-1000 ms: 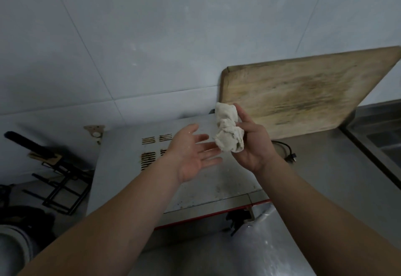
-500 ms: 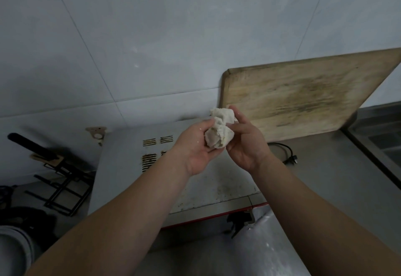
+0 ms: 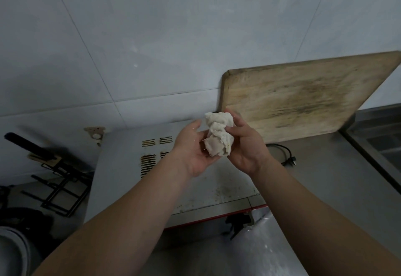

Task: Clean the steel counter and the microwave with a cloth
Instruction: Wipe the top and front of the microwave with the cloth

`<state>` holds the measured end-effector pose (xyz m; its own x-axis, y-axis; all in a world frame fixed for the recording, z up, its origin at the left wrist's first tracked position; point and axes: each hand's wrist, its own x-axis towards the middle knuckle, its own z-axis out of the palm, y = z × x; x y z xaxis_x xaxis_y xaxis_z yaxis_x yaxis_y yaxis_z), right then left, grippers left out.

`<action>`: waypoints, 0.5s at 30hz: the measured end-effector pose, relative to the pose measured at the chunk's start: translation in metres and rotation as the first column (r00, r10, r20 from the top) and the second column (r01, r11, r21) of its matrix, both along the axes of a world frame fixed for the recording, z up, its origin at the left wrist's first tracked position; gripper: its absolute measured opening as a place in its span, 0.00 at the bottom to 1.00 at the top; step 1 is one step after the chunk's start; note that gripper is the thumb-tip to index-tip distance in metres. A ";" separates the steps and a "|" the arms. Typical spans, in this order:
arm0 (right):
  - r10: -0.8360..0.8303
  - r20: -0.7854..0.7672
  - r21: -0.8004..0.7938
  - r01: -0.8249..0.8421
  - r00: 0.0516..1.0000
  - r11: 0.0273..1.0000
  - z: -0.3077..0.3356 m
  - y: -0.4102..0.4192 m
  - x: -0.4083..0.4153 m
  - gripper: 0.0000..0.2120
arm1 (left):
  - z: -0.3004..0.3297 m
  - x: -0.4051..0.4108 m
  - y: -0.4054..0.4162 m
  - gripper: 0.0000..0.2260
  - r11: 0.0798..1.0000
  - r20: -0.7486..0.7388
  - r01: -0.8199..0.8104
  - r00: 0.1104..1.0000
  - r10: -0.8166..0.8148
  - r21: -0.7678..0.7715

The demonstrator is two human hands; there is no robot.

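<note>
A crumpled off-white cloth is bunched up in the air above the microwave, whose grey top is speckled with dirt and has vent slots. My right hand grips the cloth from the right, fingers curled round it. My left hand cups the cloth from the left and below, with fingers bent against it. The steel counter spreads to the right of the microwave and toward me.
A worn wooden cutting board leans on the tiled wall behind my hands. A black power cord and plug lie on the counter. A sink sits at far right. A black rack with a knife block stands left.
My left hand, open and apart from the cloth a second ago, has closed in on it. Both hands now hold the bunched cloth together, slightly reshaped.
</note>
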<state>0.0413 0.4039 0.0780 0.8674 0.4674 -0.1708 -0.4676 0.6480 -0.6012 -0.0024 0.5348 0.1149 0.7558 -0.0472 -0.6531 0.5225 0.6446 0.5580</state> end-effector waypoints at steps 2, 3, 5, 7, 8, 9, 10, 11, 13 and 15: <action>-0.002 0.006 -0.008 0.002 1.000 1.000 -0.002 0.000 0.001 0.22 | 0.001 0.000 0.000 0.20 0.997 -0.009 0.054 0.999 -0.053 0.059; -0.003 0.007 -0.012 0.003 1.000 1.000 -0.004 0.000 0.002 0.22 | 0.001 0.001 0.000 0.20 0.995 -0.016 0.070 0.997 -0.069 0.073; 0.002 0.004 -0.012 -0.002 1.000 1.000 -0.004 0.000 0.003 0.23 | 0.000 0.001 -0.001 0.21 0.996 -0.018 0.068 0.998 -0.067 0.061; 0.006 -0.003 -0.005 -0.006 1.000 1.000 -0.005 0.000 0.003 0.23 | -0.002 0.002 -0.002 0.21 0.998 0.009 0.048 0.999 -0.049 0.034; 0.007 -0.004 -0.005 -0.007 1.000 1.000 -0.004 0.000 0.003 0.23 | -0.003 0.002 -0.002 0.20 0.999 0.027 0.040 0.999 -0.041 0.025; 0.011 0.001 -0.008 -0.011 1.000 1.000 -0.003 0.000 0.003 0.23 | -0.005 0.002 -0.002 0.19 0.999 0.042 0.034 0.999 -0.035 0.029; 0.012 0.005 -0.022 -0.012 1.000 1.000 -0.003 0.001 0.003 0.23 | -0.007 0.003 -0.003 0.17 0.999 0.052 0.028 0.998 -0.030 0.039; 0.010 0.008 -0.046 -0.009 1.000 0.999 -0.003 0.001 0.003 0.23 | -0.009 0.003 -0.003 0.15 0.998 0.054 0.017 0.998 -0.020 0.055; 0.000 0.006 -0.122 0.001 1.000 0.992 -0.004 0.003 0.002 0.24 | -0.012 0.004 -0.004 0.12 0.997 0.054 -0.023 0.998 0.019 0.074; -0.008 0.009 -0.192 0.010 1.000 0.981 -0.006 0.004 0.000 0.24 | -0.014 0.006 -0.003 0.11 0.994 0.079 -0.077 0.994 0.071 0.077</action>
